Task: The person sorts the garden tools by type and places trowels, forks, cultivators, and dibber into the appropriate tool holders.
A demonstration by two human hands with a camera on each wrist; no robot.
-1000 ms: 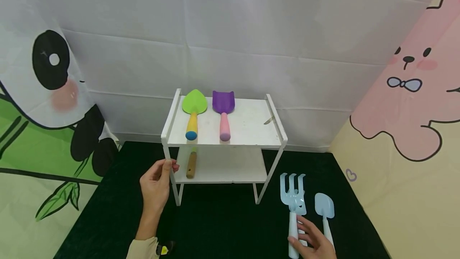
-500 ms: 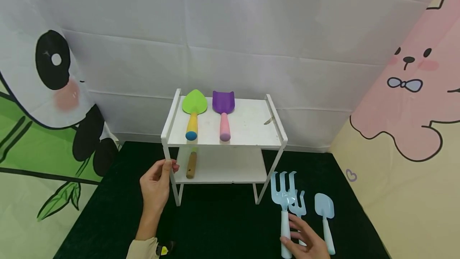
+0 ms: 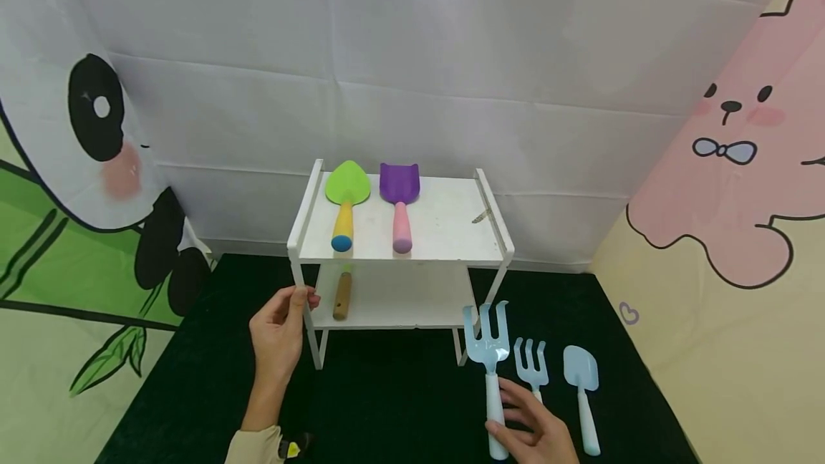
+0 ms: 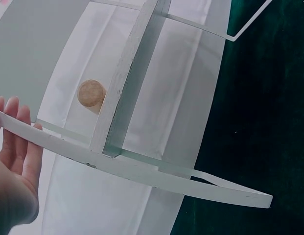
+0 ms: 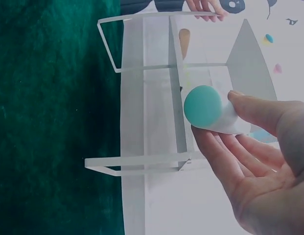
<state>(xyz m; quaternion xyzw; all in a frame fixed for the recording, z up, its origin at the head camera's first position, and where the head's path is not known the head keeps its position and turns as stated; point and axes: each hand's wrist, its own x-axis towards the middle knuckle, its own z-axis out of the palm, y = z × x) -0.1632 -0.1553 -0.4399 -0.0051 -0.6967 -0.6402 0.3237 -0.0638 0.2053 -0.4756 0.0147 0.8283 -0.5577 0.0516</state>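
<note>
My right hand (image 3: 538, 424) holds a large light-blue garden hand fork (image 3: 488, 353) by its handle, tines pointing up and away. In the right wrist view, thumb and fingers pinch the white handle near its teal end cap (image 5: 203, 106). My left hand (image 3: 280, 339) grips the left front leg of a white two-tier shelf (image 3: 445, 228); the left wrist view shows its fingers (image 4: 32, 159) behind the white bar. On the top tier lie a green trowel with a yellow handle (image 3: 346, 195) and a purple shovel with a pink handle (image 3: 400, 195). A wooden-handled tool (image 3: 343, 297) lies below, its head mostly hidden.
A smaller light-blue fork (image 3: 531, 367) and a light-blue shovel (image 3: 582, 378) lie on the dark green cloth (image 3: 387, 399) at the right. Behind the shelf hangs a white sheet (image 3: 412, 127). Cartoon-printed walls stand at both sides.
The right hand has carried the large fork leftward and slightly upward, uncovering the smaller fork and moving toward the shelf's right front leg. The left hand keeps its place on the shelf.
</note>
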